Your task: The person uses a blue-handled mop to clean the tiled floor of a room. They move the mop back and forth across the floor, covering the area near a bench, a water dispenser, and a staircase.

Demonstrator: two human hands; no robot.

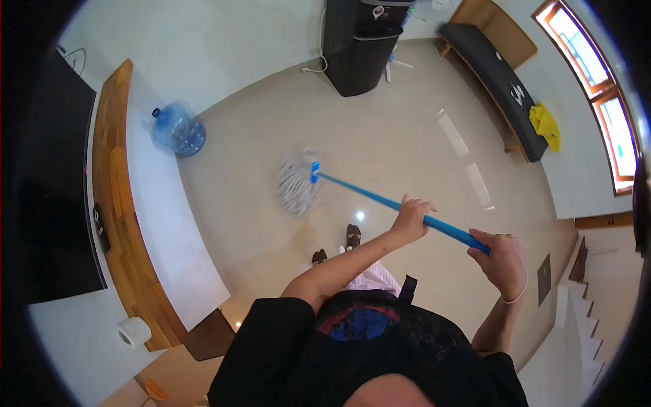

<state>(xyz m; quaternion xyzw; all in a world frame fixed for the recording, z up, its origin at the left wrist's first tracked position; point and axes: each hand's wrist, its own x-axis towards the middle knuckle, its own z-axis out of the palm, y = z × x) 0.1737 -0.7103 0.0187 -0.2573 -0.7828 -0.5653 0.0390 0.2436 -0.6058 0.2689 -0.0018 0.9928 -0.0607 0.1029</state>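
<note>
A string mop with a blue handle (369,195) slants across the view from the right down to its grey-white strands (297,184), which lie spread on the glossy tiled floor (244,244). My left hand (411,220) wraps round the middle of the handle. Further up, near the handle's top end, my right hand (500,261) is closed on it, a thin band round that wrist. The blue clamp (314,172) joins handle and strands. Below the mop head, my feet in brown sandals (353,236) stand on the floor.
A clear blue water jug (180,130) stands by the left wall near a wooden shelf (112,169). At the far side is a black water dispenser (363,51) with its cable. A dark bench (491,81) with a yellow cloth (544,126) lines the right; stairs (580,319) lie lower right.
</note>
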